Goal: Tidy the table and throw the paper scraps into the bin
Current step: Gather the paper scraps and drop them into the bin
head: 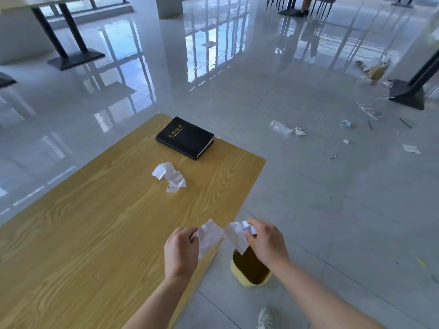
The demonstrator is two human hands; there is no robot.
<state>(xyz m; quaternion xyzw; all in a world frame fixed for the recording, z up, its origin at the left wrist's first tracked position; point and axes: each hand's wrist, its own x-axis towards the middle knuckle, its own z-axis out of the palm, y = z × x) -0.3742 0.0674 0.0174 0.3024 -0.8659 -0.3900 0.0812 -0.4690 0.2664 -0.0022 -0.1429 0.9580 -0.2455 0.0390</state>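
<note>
Holding a paper scrap in each hand, I pinch one in my left hand [181, 248] at the table [83, 233] edge, another in my right hand [267, 243] above the yellow bin [249, 280] on the floor. Neither is dropped yet. One crumpled scrap [169, 176] remains mid-table, near a black notebook [185, 137].

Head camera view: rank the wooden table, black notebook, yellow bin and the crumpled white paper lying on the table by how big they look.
1. Wooden table, largest.
2. Black notebook.
3. Yellow bin, partly hidden by the right hand and nearer the camera, so its rank against the notebook is unsure.
4. Crumpled white paper, smallest.
</note>
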